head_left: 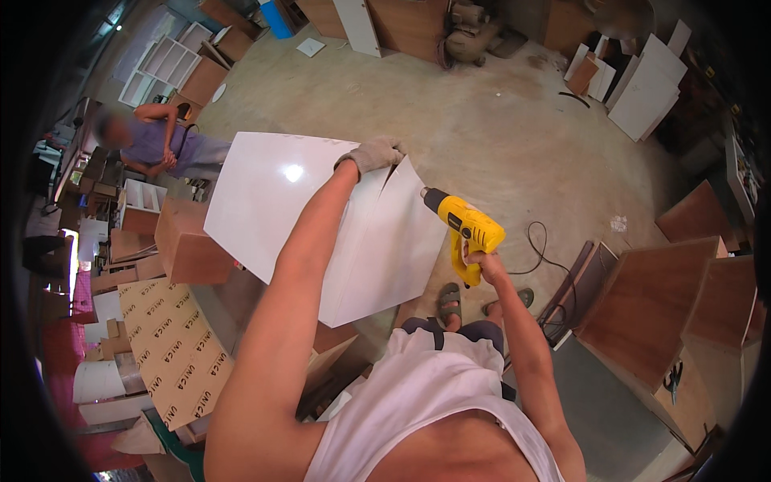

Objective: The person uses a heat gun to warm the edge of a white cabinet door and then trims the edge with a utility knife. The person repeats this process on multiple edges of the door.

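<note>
My right hand (483, 263), bare, is wrapped round the handle of a yellow heat gun (474, 229) with a black front. Its nozzle points up and left, close to the right part of a large glossy white panel (269, 181). My left hand (374, 155), in a grey work glove, grips the panel's far edge. Below the glove a crease runs down the white surface, and a narrow dark gap (389, 176) shows at its far end. To the right of the crease lies a white flap (397, 233). My left fingertips are partly hidden.
A brown cabinet box (193, 241) and a printed tan board (177, 345) stand left. Brown cabinets (650, 305) are at right. A black cord (546, 261) lies on the floor near my sandals (450, 301). Another person (165, 145) stands at far left.
</note>
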A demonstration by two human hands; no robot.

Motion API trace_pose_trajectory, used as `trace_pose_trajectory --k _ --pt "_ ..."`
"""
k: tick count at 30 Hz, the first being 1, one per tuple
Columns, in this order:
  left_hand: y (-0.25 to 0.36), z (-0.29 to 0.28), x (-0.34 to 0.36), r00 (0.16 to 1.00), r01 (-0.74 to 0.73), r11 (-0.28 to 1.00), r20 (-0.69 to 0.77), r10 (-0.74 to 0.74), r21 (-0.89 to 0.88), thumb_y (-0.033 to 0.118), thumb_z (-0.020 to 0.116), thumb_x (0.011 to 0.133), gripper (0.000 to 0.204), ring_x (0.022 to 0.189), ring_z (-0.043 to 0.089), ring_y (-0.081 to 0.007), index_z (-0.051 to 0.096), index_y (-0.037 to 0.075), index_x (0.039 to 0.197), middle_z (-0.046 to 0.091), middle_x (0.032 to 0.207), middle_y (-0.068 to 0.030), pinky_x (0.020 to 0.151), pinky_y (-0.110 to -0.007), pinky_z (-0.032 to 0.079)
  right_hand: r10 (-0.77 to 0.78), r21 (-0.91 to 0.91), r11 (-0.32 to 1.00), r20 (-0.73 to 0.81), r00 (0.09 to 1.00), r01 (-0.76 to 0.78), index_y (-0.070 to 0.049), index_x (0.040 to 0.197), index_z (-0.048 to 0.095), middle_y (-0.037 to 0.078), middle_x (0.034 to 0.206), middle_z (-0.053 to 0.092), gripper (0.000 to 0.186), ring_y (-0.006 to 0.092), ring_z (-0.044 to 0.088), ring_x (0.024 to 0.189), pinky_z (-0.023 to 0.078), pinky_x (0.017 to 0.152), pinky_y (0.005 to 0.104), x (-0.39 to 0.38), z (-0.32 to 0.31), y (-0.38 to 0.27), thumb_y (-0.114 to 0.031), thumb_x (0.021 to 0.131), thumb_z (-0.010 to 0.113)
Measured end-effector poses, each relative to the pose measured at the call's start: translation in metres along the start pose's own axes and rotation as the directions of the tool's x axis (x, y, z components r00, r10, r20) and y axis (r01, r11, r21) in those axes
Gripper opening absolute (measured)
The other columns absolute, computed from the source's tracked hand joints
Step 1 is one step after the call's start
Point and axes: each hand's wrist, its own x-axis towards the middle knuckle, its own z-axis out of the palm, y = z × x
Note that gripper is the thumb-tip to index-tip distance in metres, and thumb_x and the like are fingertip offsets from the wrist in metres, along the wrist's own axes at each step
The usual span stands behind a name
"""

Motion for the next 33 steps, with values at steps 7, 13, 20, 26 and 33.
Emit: trace_pose_trajectory --k 7,13,20,26,33 --pt "-0.006 0.004 0.003 1.000 0.006 0.999 -0.001 -0.006 -0.044 0.024 0.063 0.078 0.026 0.086 0.064 -0.0213 0.068 0.008 0.098 0.069 0.090 -0.0099 0.076 -0.033 0.049 -0.002 0.020 1.000 0.198 0.980 -0.002 -0.006 0.099 0.062 0.001 0.088 0.062 0.042 0.0170 0.059 0.080 0.049 0.075 0.0301 -0.041 0.012 -0.007 -0.001 0.058 0.067" --pt "-0.007 0.001 0.007 1.000 0.007 0.999 0.030 -0.006 -0.041 0.025 0.067 0.074 0.030 0.092 0.065 -0.0247 0.070 0.007 0.098 0.070 0.096 -0.0135 0.081 -0.034 0.049 -0.007 -0.024 1.000 0.218 0.976 0.013 -0.007 0.103 0.064 0.000 0.092 0.064 0.044 0.0154 0.060 0.086 0.049 0.078 0.0301 -0.071 0.020 0.001 -0.001 0.060 0.072" --pt "0.003 -0.003 0.004 1.000 -0.025 0.999 0.007 0.025 0.036 0.024 0.066 0.074 0.030 0.091 0.064 -0.0235 0.070 0.007 0.099 0.070 0.095 -0.0124 0.080 -0.034 0.048 -0.113 -0.042 0.991 0.213 0.970 0.125 -0.007 0.103 0.065 0.000 0.095 0.065 0.042 0.0147 0.060 0.085 0.049 0.078 0.0301 -0.069 0.029 -0.028 -0.004 0.062 0.074" --pt "0.001 -0.002 0.013 0.999 -0.028 0.999 0.019 0.028 0.025 0.021 0.064 0.073 0.031 0.092 0.064 -0.0235 0.070 0.007 0.100 0.070 0.097 -0.0127 0.082 -0.033 0.048 0.025 -0.237 0.971 0.212 0.977 0.026 -0.007 0.107 0.064 0.001 0.097 0.066 0.047 0.0152 0.060 0.089 0.049 0.080 0.0295 -0.084 0.019 -0.020 -0.003 0.061 0.075" --pt "-0.006 0.002 0.014 0.999 -0.032 0.999 0.018 0.032 -0.009 0.022 0.065 0.076 0.029 0.090 0.063 -0.0217 0.069 0.006 0.100 0.070 0.095 -0.0106 0.080 -0.032 0.047 0.057 -0.265 0.964 0.325 0.944 0.033 -0.005 0.118 0.060 0.006 0.111 0.067 0.055 0.0160 0.061 0.099 0.048 0.087 0.0311 -0.116 0.024 0.003 -0.009 0.067 0.079"
